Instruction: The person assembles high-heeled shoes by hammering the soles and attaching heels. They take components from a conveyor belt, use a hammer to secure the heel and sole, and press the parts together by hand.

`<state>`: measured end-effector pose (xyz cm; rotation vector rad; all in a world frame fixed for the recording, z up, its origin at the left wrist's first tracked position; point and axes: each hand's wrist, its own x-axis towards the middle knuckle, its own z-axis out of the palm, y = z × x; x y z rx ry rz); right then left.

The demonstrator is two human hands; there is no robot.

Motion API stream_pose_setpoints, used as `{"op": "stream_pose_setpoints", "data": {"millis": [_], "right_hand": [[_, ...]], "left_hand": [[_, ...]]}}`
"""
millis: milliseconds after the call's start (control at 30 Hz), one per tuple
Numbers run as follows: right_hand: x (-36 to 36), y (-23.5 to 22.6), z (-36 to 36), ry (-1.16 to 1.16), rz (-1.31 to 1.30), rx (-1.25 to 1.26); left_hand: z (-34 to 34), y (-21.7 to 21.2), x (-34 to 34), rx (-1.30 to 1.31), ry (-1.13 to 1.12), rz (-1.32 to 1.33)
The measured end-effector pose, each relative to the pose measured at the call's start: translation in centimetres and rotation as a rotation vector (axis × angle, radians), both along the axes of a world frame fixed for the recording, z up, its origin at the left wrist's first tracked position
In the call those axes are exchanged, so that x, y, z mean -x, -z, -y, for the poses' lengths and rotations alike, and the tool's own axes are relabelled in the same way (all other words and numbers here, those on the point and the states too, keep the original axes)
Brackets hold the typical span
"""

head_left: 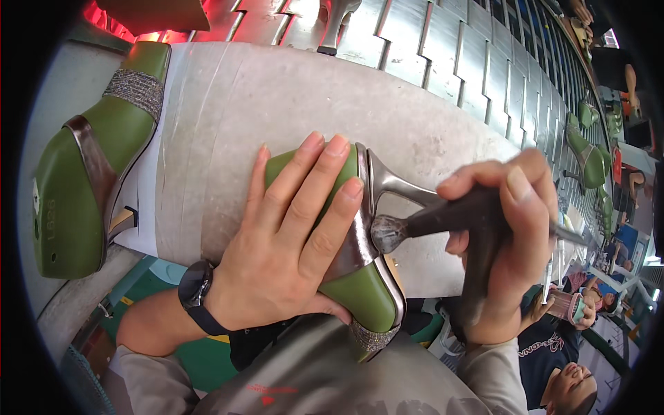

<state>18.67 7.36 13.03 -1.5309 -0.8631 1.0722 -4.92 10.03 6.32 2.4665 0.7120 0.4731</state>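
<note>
A high-heeled sandal [356, 249] with a shiny bronze strap lies on its side, fitted on a green shoe last [360, 294]. My left hand [277, 238] grips it, fingers stretched across the last and strap and thumb at the near side. In my right hand [522, 228] is a dark hammer [477, 218], the fingers wrapped round it where handle and head meet. Its round face is at the sole edge beside the strap, below the slim metallic heel [398, 185]; whether it touches is unclear. Part of the last is hidden under my left hand.
Underneath is a pale worn work board [214, 138]. Another sandal on a green last [90, 187] lies at the left on white paper. A slatted metal conveyor [415, 41] runs along the far side, carrying more green lasts [588, 159]. A co-worker [553, 346] is at the lower right.
</note>
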Motion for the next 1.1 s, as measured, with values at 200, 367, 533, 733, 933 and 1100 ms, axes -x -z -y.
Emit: {"op": "stream_pose_setpoints", "data": {"millis": [200,367,533,733,933,1100], "right_hand": [[-0.4,-1.2,-3.9,-0.224,0.061,0.142],[-1.0,0.5,-0.8,-0.178,0.027,0.017],[-1.2,1.4,0.7,-0.095,-0.080,-0.063],[-1.5,1.8,-0.2,-0.205,-0.156,-0.127],[0.0,-1.0,-1.1,-0.348,0.069,-0.076],[-1.4,-0.1,-1.0,-0.384,-0.107,-0.051]], "left_hand": [[0.0,0.7,0.0,-0.021,-0.044,0.037],[0.0,1.1,0.1,-0.053,-0.052,0.039],[0.0,0.9,0.3,-0.053,-0.052,0.038],[0.2,0.9,0.5,-0.046,-0.066,0.017],[0.2,1.2,0.7,-0.072,-0.062,0.037],[0.8,0.7,0.7,-0.096,-0.074,0.031]]}}
